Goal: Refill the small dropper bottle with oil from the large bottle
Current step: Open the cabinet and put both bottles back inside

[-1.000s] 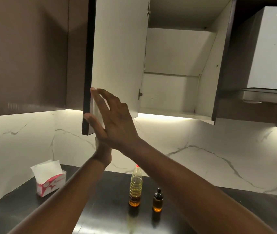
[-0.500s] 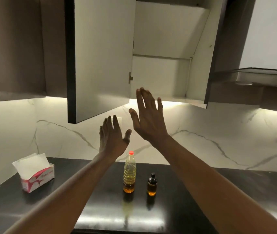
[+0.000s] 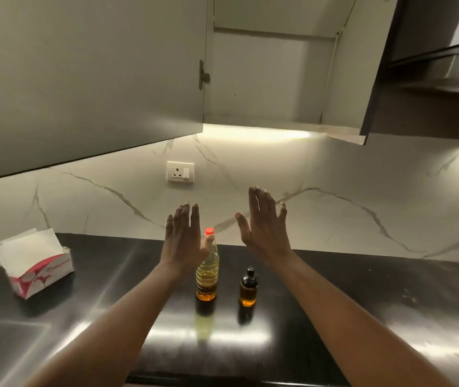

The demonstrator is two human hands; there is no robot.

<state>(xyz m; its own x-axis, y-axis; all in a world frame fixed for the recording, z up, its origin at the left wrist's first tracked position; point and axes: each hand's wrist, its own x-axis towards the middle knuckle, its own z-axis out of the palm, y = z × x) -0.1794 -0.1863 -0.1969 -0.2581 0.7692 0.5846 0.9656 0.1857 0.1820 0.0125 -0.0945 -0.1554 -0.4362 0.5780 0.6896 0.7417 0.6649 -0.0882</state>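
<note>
Dark glossy tabletop (image 3: 362,303) runs to the marble backsplash (image 3: 334,174) at the far edge; its near edge shows at the bottom of the view. An open wall cabinet door (image 3: 88,79) overhangs the left half. A tissue box (image 3: 41,272) stands far left, well apart from the bottles. Bare surface lies right of the bottles.

The large oil bottle (image 3: 207,272) with its red cap stands upright at centre; the small dropper bottle (image 3: 248,287) stands upright just to its right, apart from it.

Left hand (image 3: 183,238) is raised above the tabletop, fingers (image 3: 186,216) extended and spread, holding nothing; its thumb overlaps the large bottle's neck in view, contact cannot be determined. Right hand (image 3: 264,227) is raised beyond the dropper bottle, palm flat, empty.
</note>
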